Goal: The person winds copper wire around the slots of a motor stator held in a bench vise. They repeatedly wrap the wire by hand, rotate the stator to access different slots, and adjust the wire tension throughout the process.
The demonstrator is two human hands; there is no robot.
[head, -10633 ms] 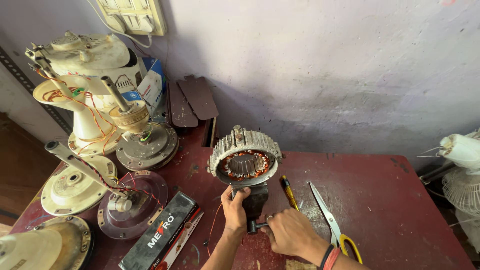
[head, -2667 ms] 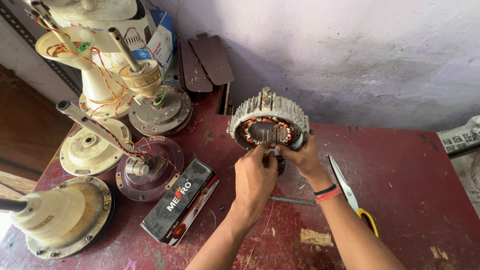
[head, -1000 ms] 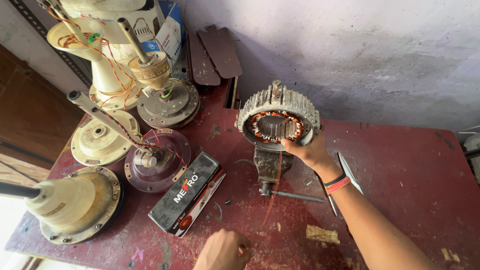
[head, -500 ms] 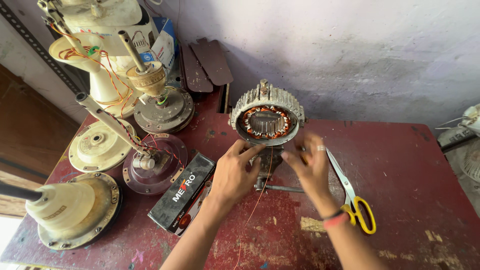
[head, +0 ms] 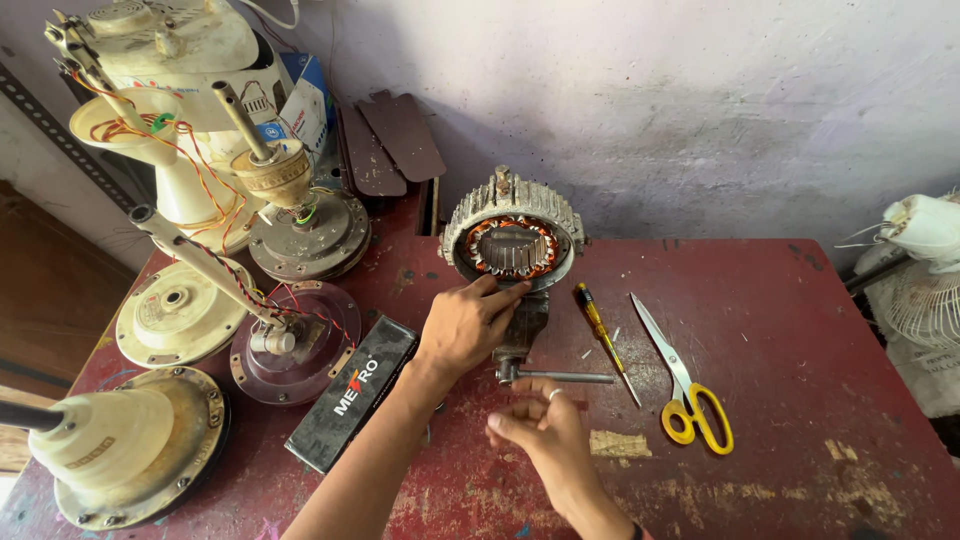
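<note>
Head view, looking down on a worn dark-red table [head: 800, 330] set against a whitewashed wall: at the far left lies a cream fan motor housing [head: 120, 450] with a rusty rim, and behind it a round cream cover plate [head: 175, 310] and a tall cream fan body [head: 170, 110] trailing red and yellow wires. Next to these a clear round disc [head: 295, 345] with a shaft stands just in front of a grey motor base [head: 310, 235] topped by a brass-coloured rotor. A long black box [head: 350, 395] lies slanted beside the left forearm. The left hand [head: 465, 325] reaches up with its fingers spread and pressed against the lower rim of the stator [head: 512, 240], a ribbed metal ring with copper windings inside, standing upright in a small bench vise [head: 522, 335] near the table's middle, close to the wall. Below, the right hand [head: 540, 430] hovers near the vise's handle bar, thumb and fingertips pinched together; whether they hold anything is too small to tell. Right of the vise lie a yellow-handled screwdriver [head: 598, 325] and, just beside it, scissors [head: 680, 385] with yellow handles. At the far right edge stands a white fan [head: 925, 270] with a wire guard.
</note>
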